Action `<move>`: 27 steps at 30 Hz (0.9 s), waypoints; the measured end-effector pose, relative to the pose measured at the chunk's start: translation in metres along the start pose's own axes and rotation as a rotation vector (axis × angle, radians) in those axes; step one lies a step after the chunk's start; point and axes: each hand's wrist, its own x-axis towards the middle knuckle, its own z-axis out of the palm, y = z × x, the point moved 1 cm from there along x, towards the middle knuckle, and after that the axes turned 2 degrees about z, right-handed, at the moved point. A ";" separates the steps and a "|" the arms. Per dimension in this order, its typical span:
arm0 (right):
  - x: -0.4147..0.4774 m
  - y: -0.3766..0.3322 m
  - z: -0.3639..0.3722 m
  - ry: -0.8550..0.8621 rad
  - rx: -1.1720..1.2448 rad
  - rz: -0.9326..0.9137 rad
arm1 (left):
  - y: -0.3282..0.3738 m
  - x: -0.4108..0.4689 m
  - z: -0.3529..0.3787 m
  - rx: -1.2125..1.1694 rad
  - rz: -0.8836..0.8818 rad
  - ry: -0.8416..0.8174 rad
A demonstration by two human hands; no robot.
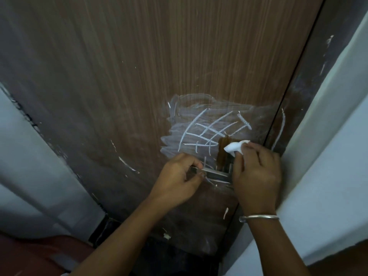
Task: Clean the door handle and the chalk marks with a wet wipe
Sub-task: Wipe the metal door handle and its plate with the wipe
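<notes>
A brown wood-grain door (123, 62) fills most of the view, its vertical streaks dull in dim light. Pale bluish-grey wall (23, 148) flanks it on the left, meeting the door's dark frame (59, 154) along a rough, chipped edge. On the right a lighter wall (326, 168) runs alongside the dark frame strip (304, 84), which carries white paint smears – patchy and thin. At the lower left corner lies something reddish-brown (39, 253), too blurred to identify

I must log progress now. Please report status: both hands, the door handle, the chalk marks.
Left hand gripping door handle. Right hand pinching wet wipe against door. Chalk marks mostly uncleaned; one dark wiped strip. Nothing in the way.
</notes>
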 end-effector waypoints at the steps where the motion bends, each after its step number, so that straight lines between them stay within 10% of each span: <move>1: 0.002 -0.002 0.002 -0.017 -0.024 -0.040 | -0.002 0.000 0.000 -0.004 -0.008 -0.015; 9: 0.005 -0.015 0.017 -0.084 -0.136 -0.192 | -0.010 0.006 -0.007 -0.022 0.038 -0.030; 27: -0.017 -0.003 -0.018 -0.150 0.152 0.404 | -0.012 0.020 -0.003 0.010 0.033 -0.108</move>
